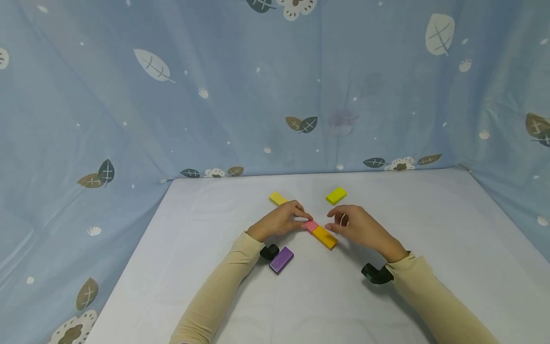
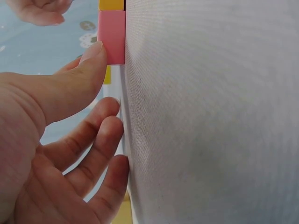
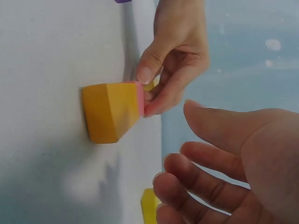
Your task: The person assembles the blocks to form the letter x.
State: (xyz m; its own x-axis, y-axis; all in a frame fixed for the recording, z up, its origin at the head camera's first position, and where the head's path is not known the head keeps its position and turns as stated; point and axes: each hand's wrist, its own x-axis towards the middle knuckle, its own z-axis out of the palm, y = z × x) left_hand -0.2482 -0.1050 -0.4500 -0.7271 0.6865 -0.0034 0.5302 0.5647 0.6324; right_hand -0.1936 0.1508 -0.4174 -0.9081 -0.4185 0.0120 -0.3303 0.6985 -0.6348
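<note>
The head view takes in the whole purple block (image 1: 281, 260); the right wrist view catches just its end. The left wrist view bares the left thumb against the pink block (image 2: 112, 37), which the left hand (image 1: 279, 222) pinches. The right hand (image 1: 356, 227) holds nothing, thumb and fingertips apart. Smooth, plain and straight-edged, the pink block abuts the orange block (image 1: 324, 237) end to end, roughly midway between the left and right edges of the white surface (image 1: 322, 306).
</note>
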